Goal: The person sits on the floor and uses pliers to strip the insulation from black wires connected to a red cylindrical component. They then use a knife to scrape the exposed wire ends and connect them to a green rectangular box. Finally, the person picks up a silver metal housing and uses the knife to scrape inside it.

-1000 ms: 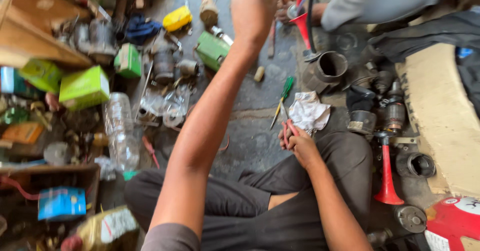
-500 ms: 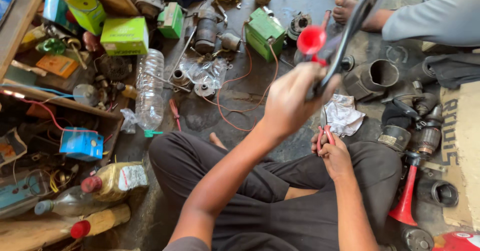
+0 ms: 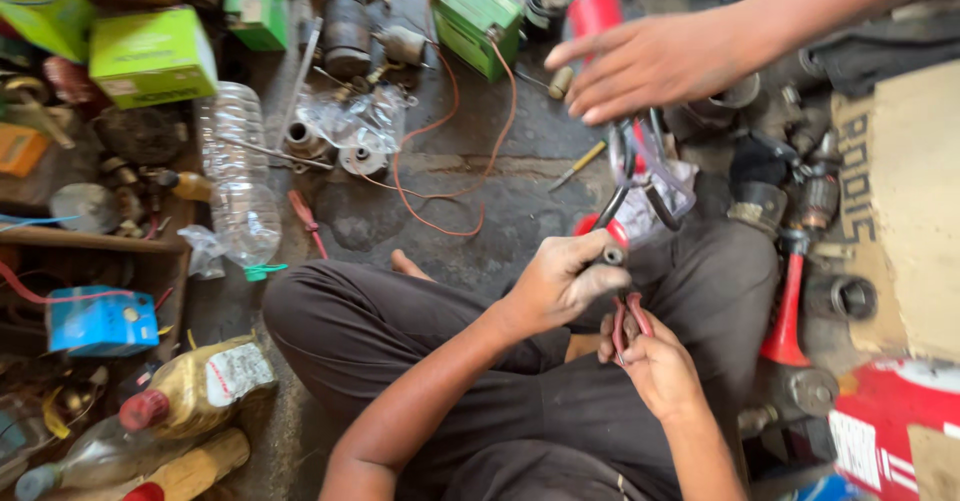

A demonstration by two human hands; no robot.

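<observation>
Nearest, over the lap in dark trousers: right hand (image 3: 655, 366) palm up, fingers curled around red-handled pliers (image 3: 628, 321), handles upright and just below the other fist. Slightly farther, left hand (image 3: 565, 276) clenched tight on the dark stem of a red trumpet-shaped horn with black looping tubes (image 3: 620, 211); red bell poking out just above the knuckles, tubes arching up and away toward a crumpled white cloth (image 3: 660, 196). Little room between the two fists; knees close on both sides.

Beyond the knees, bare grey concrete floor (image 3: 480, 151) with a thin orange wire (image 3: 440, 176) looping across it, a small red-handled screwdriver (image 3: 305, 221) beside the left knee, a yellow-handled screwdriver (image 3: 578, 164) near the cloth. To the left, a clear ribbed plastic bottle (image 3: 238, 181) lying flat, then a blue box (image 3: 100, 319) and oil bottles (image 3: 195, 391) crowding that edge. To the right, a second red horn (image 3: 788, 306) standing bell down among dark metal motor parts (image 3: 810, 196), hemmed by a cardboard sheet (image 3: 905, 211).

Farther out, another person's hand (image 3: 650, 61) stretched in from the upper right, fingers spread loose, hovering just above the horn's tubes, whether touching cannot be told. Farthest: green cardboard boxes (image 3: 155, 53) and a green battery-like block (image 3: 478, 16) along the top.
</observation>
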